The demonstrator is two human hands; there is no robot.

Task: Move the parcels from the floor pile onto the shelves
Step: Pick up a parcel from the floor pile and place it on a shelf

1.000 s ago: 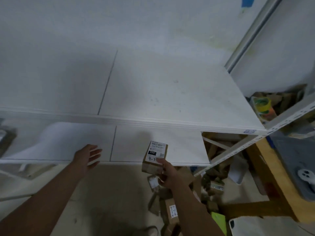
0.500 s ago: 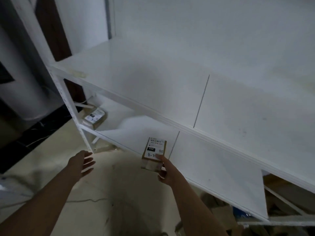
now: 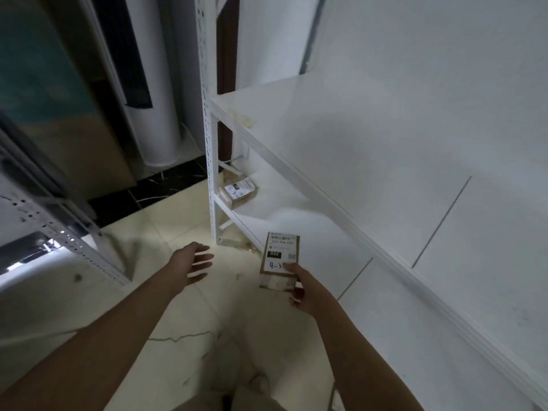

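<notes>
While the small cardboard parcel [image 3: 279, 259] is held in the air just in front of the lower shelf [image 3: 284, 209], its printed label, marked "4-3" by hand, is turned upward. It is pinched at its near end by the right hand [image 3: 305, 293], with the thumb laid on the label's corner and the other fingers [image 3: 297, 296] curled beneath. No edge of the box is yet rested on the shelf.

The left hand [image 3: 192, 262] is held out over the tiled floor [image 3: 142, 298], its fingers spread and nothing in them.

Within the last second the parcel has been carried leftward along the shelving. The floor pile is no longer in view, and the left corner post [image 3: 209, 143] has been brought into sight. A second labelled parcel [image 3: 238, 191] lies at the far left end of the lower shelf, and its handwritten mark cannot be read fully. The upper shelf [image 3: 355, 149] is seen above it, a second rack [image 3: 59, 229] at the left and a white cylinder [image 3: 157, 114] behind.

The carry is therefore judged to be nearly done. Only the setting down is left, probably on the lower shelf near the other parcel.
</notes>
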